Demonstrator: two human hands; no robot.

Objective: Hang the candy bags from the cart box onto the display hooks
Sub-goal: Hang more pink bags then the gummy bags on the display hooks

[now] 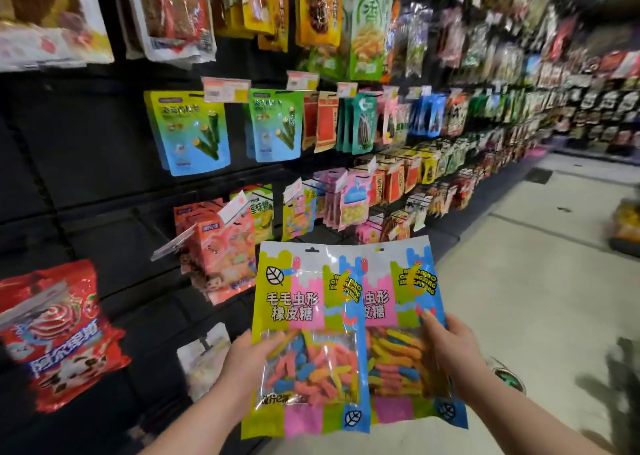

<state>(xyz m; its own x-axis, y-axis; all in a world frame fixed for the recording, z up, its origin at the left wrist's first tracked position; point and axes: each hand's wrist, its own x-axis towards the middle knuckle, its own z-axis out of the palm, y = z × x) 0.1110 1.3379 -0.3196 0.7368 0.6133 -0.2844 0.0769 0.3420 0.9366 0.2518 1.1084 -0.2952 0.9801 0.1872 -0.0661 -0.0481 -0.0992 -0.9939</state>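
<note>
A red bag point(59, 330) hangs low on the dark display wall point(104, 177). The left hand point(242, 361) grips the left edge of the front candy bag point(304, 298), its thumb curled onto the clear window of pink, blue and orange worms. The rear candy bag point(398, 302), striped green, pink and blue, overlaps behind it, both upright before the shelves. The right hand point(453, 347) pinches its right edge.
</note>
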